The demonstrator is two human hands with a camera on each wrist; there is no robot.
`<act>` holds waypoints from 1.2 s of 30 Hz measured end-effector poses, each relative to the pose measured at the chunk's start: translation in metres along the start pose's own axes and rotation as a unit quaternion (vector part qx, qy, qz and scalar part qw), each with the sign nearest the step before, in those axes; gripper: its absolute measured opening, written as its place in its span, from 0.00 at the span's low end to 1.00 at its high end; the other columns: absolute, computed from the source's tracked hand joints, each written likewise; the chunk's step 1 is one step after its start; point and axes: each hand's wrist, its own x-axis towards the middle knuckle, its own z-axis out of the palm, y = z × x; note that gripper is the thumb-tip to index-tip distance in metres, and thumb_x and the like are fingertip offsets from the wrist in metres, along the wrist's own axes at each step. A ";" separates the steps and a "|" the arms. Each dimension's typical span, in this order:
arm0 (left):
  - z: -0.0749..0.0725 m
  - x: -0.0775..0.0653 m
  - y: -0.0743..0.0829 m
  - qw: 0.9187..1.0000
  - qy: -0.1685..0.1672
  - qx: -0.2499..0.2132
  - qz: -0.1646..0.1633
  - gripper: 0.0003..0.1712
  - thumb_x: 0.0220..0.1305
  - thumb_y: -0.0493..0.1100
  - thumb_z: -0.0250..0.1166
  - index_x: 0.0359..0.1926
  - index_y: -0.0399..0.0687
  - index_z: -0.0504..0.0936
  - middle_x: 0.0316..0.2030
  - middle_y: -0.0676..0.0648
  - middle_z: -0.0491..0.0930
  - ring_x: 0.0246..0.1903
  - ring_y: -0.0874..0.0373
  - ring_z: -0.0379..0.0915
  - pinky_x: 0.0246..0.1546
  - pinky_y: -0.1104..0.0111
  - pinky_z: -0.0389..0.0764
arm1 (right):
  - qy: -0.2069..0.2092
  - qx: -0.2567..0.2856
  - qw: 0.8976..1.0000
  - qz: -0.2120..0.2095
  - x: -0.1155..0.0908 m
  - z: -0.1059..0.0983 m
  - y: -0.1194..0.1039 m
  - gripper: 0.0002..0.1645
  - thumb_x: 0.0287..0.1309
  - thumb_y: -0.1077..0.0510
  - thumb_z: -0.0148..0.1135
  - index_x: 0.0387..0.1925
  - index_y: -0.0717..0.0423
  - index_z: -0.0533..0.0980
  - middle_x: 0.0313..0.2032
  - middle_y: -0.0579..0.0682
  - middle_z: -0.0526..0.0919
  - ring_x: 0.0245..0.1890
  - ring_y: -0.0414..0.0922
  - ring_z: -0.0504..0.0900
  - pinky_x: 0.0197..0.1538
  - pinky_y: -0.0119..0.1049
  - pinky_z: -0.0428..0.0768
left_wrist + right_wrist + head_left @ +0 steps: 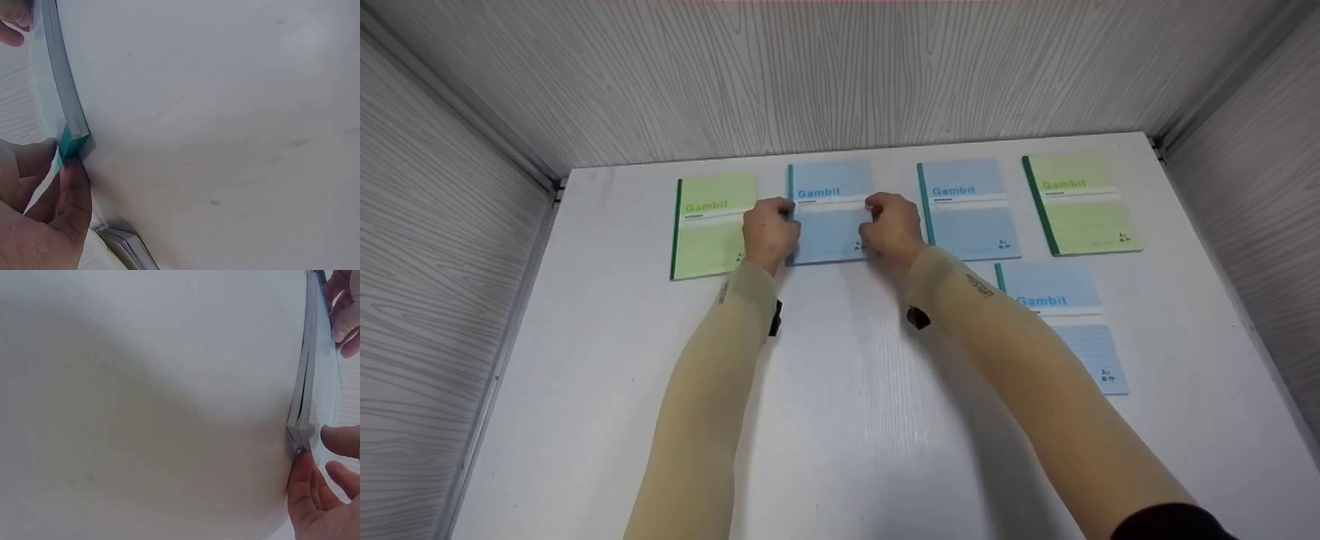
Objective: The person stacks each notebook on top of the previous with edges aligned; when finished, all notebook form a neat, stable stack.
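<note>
A blue Gambit notebook (pixel 830 234) with a teal spine lies near the table's back edge, between the two hands. At its spine side, the left hand (pixel 770 231) pinches the lower corner; the left wrist view has thumb and fingers at the teal spine (pixel 71 142). On the opposite side the right hand (pixel 894 226) grips the page edge with curled fingers. In the right wrist view the page edges (pixel 305 391) show two layers with a dark gap, and the thumb sits at the cover's edge. The left hand partly covers a green notebook (pixel 709 244).
Right of the hands lie another blue notebook (pixel 971 229) and a green notebook (pixel 1087 217). A further blue notebook (pixel 1084 341) lies nearer the front, partly hidden by the right forearm. Wood-grain panels (pixel 840 82) enclose the white table (pixel 840 442) at back and sides.
</note>
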 end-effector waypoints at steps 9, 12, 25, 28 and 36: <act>0.002 -0.040 0.010 0.995 -0.039 0.045 0.081 0.32 0.69 0.44 0.69 0.72 0.42 0.76 0.70 0.40 0.74 0.72 0.42 0.67 0.73 0.52 0.68 | -0.050 -0.004 0.991 -0.120 -0.037 -0.054 0.033 0.33 0.67 0.57 0.71 0.71 0.56 0.74 0.64 0.56 0.78 0.62 0.52 0.80 0.62 0.48 0.82; 0.003 -0.054 0.012 0.993 -0.028 0.055 0.101 0.31 0.69 0.45 0.69 0.70 0.43 0.77 0.69 0.41 0.75 0.68 0.43 0.69 0.70 0.52 0.69 | -0.056 -0.002 0.991 -0.120 -0.049 -0.071 0.048 0.32 0.67 0.56 0.71 0.70 0.57 0.75 0.64 0.57 0.79 0.63 0.53 0.81 0.63 0.49 0.82; 0.075 -0.157 0.065 0.968 -0.174 -0.097 0.150 0.27 0.71 0.48 0.69 0.68 0.48 0.80 0.67 0.45 0.78 0.63 0.49 0.76 0.65 0.55 0.77 | -0.083 -0.007 0.994 -0.067 -0.109 -0.166 0.134 0.34 0.69 0.48 0.71 0.71 0.53 0.74 0.66 0.56 0.78 0.60 0.53 0.80 0.57 0.38 0.83; 0.099 -0.174 0.081 0.958 -0.212 -0.120 0.150 0.26 0.71 0.48 0.69 0.67 0.48 0.81 0.65 0.44 0.80 0.61 0.50 0.78 0.62 0.56 0.79 | -0.083 -0.017 0.996 -0.032 -0.122 -0.192 0.155 0.36 0.69 0.44 0.70 0.72 0.53 0.73 0.66 0.57 0.78 0.58 0.53 0.80 0.53 0.31 0.84; 0.133 -0.203 0.114 0.946 -0.262 -0.153 0.117 0.25 0.68 0.48 0.73 0.64 0.51 0.84 0.63 0.47 0.82 0.60 0.52 0.80 0.61 0.57 0.80 | -0.099 -0.042 0.994 0.031 -0.153 -0.234 0.202 0.43 0.68 0.39 0.69 0.73 0.59 0.70 0.69 0.64 0.72 0.59 0.60 0.79 0.55 0.47 0.87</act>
